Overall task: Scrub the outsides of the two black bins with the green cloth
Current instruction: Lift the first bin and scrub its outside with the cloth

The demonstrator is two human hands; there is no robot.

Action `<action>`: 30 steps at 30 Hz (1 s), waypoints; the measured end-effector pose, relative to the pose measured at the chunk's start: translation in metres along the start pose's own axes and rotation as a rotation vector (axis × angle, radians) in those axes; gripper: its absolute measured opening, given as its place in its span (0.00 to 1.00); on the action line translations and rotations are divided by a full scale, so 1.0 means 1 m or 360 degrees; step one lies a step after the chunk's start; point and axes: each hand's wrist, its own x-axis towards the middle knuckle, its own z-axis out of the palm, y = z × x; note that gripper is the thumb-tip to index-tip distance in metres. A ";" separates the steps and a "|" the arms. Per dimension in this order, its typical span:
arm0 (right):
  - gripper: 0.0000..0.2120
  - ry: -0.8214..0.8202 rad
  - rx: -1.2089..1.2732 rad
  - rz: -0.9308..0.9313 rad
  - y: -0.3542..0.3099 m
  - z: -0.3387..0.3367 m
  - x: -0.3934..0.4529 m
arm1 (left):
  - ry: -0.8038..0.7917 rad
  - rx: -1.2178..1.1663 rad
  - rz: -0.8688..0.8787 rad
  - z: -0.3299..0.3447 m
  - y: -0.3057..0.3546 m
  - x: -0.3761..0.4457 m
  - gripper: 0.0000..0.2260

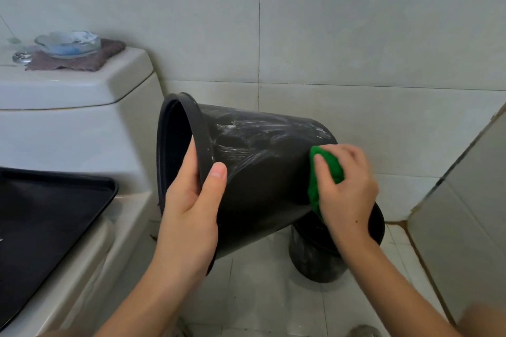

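The head view looks down at a black bin (262,161) that is held on its side in the air, just to the right of the toilet (82,123). Its long axis runs from the open rim, which faces the toilet, up and away to the closed bottom on the far right. The left hand (191,200) grips the rim: the thumb lies on the outside wall and the fingers go inside the opening. The right hand (347,186) is at the other end, close to the bottom of the bin, and it presses the green cloth (325,172) against the wall with curled fingers around it. So the cloth is at the bottom end, and the unwiped length of the wall lies from this hand toward the rim, in the direction of the toilet. I judge that the next stroke should go along this axis, while the left hand turns the bin.

The bin is matt black, and white soapy streaks cover the upper side; the lower side near the left hand looks darker and without foam. A second black bin (315,257) stands upright on the floor tiles, further from the toilet, directly below the right hand and partly hidden by it. Its outside looks grey and dull.
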 end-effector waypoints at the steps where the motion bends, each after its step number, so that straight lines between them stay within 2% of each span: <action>1: 0.11 -0.0020 0.0037 -0.0141 -0.012 0.003 -0.010 | -0.0014 0.0025 0.0015 0.003 0.000 0.000 0.23; 4: 0.10 -0.0092 0.0105 -0.0563 -0.039 0.000 -0.032 | -0.0029 0.0054 0.0054 0.007 0.000 0.000 0.23; 6: 0.10 -0.0109 0.0052 -0.0665 -0.037 -0.006 -0.024 | -0.0023 0.0018 0.0046 0.004 0.000 0.000 0.22; 7: 0.10 -0.0102 0.0006 -0.0587 -0.030 -0.008 -0.017 | -0.0019 0.0003 0.0046 0.002 0.000 0.001 0.22; 11: 0.07 -0.0153 -0.0159 0.0113 0.004 -0.019 0.016 | -0.0059 -0.0025 0.0058 -0.004 0.003 -0.002 0.26; 12: 0.07 -0.0152 -0.0197 0.0208 0.009 -0.020 0.018 | -0.0069 -0.0024 0.0066 -0.005 0.003 -0.003 0.26; 14: 0.06 -0.0119 -0.0214 0.0214 0.007 -0.018 0.017 | -0.0090 -0.0024 0.0083 -0.004 0.003 -0.004 0.26; 18: 0.10 -0.0191 0.0016 -0.0127 -0.029 -0.006 -0.001 | -0.0128 0.0074 0.0120 0.005 0.001 -0.006 0.24; 21: 0.12 -0.0266 0.0019 -0.0274 -0.034 -0.010 -0.002 | -0.0130 0.0044 0.0094 0.007 -0.001 -0.009 0.24; 26: 0.04 -0.0283 -0.0181 0.0177 0.003 -0.019 0.018 | -0.0074 0.0036 0.0064 0.005 0.001 -0.017 0.24; 28: 0.04 -0.0207 -0.0185 0.0202 0.004 -0.016 0.013 | -0.0066 -0.0004 0.0064 0.003 0.002 -0.016 0.24; 30: 0.07 -0.0150 -0.0097 0.0096 -0.010 -0.011 0.004 | -0.0077 -0.0028 0.0074 0.002 0.002 -0.014 0.24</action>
